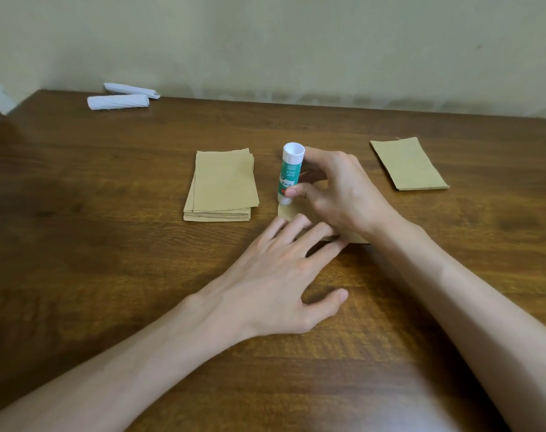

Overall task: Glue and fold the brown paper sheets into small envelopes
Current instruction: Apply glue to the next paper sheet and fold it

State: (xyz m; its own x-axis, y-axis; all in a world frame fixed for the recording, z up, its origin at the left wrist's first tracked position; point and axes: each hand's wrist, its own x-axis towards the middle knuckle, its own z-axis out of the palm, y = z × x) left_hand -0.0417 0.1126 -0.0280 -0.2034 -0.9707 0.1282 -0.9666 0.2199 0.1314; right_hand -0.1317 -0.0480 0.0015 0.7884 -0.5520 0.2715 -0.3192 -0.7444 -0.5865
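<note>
Early going, I'd say: the right hand (pixel 337 188) pinches the glue stick (pixel 290 173) onto the centre sheet (pixel 285 212), the left hand (pixel 274 275) pins it flat-fingered, a thick stack (pixel 221 185) waits at ten o'clock, and a thin pile (pixel 408 165) looks done at two.

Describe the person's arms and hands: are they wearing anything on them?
Nothing worn shows. The left hand and right hand are bare: no gloves, rings or bracelets in view. The left forearm and right forearm are uncovered to the picture's edge, with no sleeve or watch.

A dark wooden table (pixel 109 188) stands against a plain pale greenish wall (pixel 296 42)
</note>
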